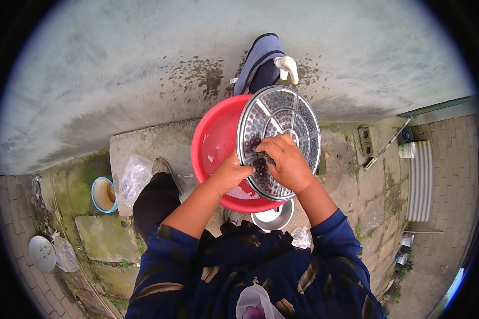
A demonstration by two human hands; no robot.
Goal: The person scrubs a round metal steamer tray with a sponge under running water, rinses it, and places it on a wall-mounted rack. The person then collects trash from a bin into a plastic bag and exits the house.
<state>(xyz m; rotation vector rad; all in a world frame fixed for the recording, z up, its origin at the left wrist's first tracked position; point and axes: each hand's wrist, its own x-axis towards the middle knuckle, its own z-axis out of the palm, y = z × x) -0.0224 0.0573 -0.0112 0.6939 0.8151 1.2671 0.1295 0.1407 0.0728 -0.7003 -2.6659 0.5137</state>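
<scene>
A round perforated metal steamer tray point(305, 115) is held tilted over the right side of a red plastic basin point(198, 149). My left hand point(232, 175) grips the tray's near-left rim, thumb on the upper face. In my right hand point(287, 163) is a dark scouring pad point(267, 157), pressed against the tray's holes left of its centre. Water with pale floating bits shows in the basin. Partly beneath the basin's near edge, a metal bowl point(281, 219) sits on the ground.
A white tap point(289, 67) wrapped in blue cloth point(259, 56) stands by the stained wall point(135, 71) behind the basin. Clear plastic bags point(133, 179) and a blue-rimmed bucket point(97, 193) lie to the left. Rightward are a hollow block point(365, 141), a long-handled tool point(387, 145) and a corrugated sheet point(420, 183).
</scene>
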